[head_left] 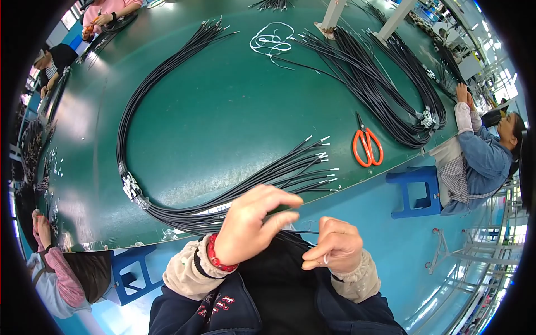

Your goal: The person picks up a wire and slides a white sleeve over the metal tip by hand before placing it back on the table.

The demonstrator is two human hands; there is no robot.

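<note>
Head view, listed largest to smallest.

Worktop (pixel 223 111): green, broad, curved by the lens.

Cable bundle (pixel 125 120): black, sweeping in a long arc across the worktop, bound by a clip near its left bend, its lower run passing to the near edge and under the hands; loose ends with pale tips fan out toward the scissors (pixel 367 146).

Left hand (pixel 251 223): raised over the bundle at the worktop edge, fingers spread and open, holding nothing that shows.

Right hand (pixel 333 245): closed in a pinch on a thin wire (pixel 301 231) drawn out level from the bundle.

Handling note: judged best to keep the pinch close to the wire's end, pull level along the run, and steady the bundle with the free hand so neighbouring strands do not drag.

Obscured: where the wire leaves the bundle lies behind the left hand; whether the small pale piece at the right fingertips is a terminal or a tie cannot be told; the bundle's nearest stretch merges with dark clothing.
</note>
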